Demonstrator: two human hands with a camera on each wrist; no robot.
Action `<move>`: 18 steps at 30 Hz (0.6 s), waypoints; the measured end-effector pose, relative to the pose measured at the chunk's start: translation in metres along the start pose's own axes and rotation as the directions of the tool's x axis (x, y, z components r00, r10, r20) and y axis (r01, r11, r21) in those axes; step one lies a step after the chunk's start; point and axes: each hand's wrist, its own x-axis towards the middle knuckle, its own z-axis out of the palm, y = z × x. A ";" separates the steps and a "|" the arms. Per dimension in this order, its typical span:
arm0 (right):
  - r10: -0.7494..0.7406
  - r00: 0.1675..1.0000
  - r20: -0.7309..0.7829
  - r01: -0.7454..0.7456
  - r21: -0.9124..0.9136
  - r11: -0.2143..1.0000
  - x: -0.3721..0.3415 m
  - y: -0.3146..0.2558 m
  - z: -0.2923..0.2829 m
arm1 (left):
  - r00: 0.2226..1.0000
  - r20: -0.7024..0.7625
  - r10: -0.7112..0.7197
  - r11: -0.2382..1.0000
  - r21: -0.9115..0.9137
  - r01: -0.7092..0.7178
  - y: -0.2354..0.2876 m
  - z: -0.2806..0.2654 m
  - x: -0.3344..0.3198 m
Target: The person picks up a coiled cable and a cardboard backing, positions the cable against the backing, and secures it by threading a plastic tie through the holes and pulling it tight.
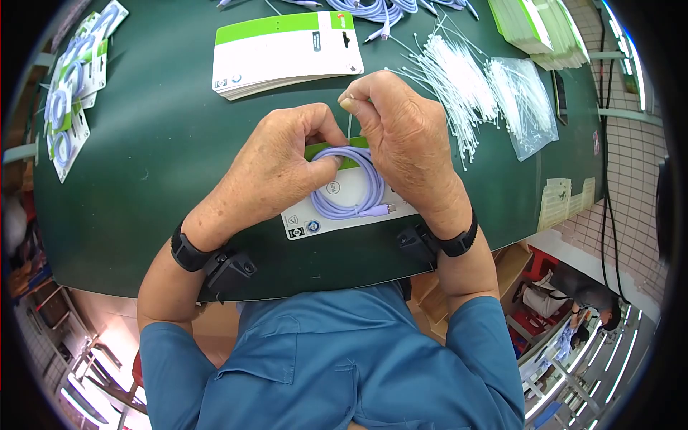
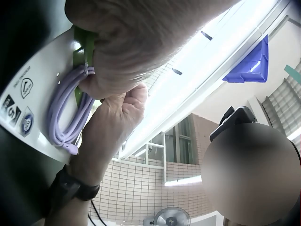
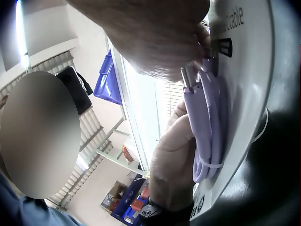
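Note:
A coiled lilac cable [image 1: 378, 188] lies on a white and green card [image 1: 315, 223] near the table's front edge; its metal plug points right. The left hand [image 1: 276, 161] grips the coil and card at the upper left, its thumb on the cable. Above the coil's top, the right hand [image 1: 405, 132] pinches a thin white tie [image 1: 350, 127] between thumb and forefinger. In the left wrist view the cable [image 2: 59, 110] shows beside the left hand [image 2: 136, 42]. From the right wrist the cable [image 3: 204, 127] shows a tie round its lower end.
A stack of cards [image 1: 287, 54] lies behind the hands. Loose white ties [image 1: 459, 82] and a bag of ties [image 1: 527, 107] are at the right, with more lilac cables [image 1: 380, 11] at the back. Carded cables [image 1: 68, 100] lie far left, and stacked cards [image 1: 537, 32] back right.

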 end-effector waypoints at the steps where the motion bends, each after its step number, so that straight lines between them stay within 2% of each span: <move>1: 0.002 1.000 0.002 -0.002 0.001 1.000 0.000 0.000 0.000 | 1.000 0.000 -0.002 1.000 -0.001 0.002 0.000 0.000 0.000; 8: 0.033 0.999 0.033 -0.033 -0.001 0.999 0.000 0.001 -0.002 | 0.996 0.030 -0.082 0.996 0.024 0.081 0.004 0.002 -0.002; 18: 0.042 0.999 0.029 -0.044 0.045 0.998 0.000 0.003 -0.002 | 0.999 0.019 -0.048 0.999 0.015 0.048 0.001 0.005 -0.003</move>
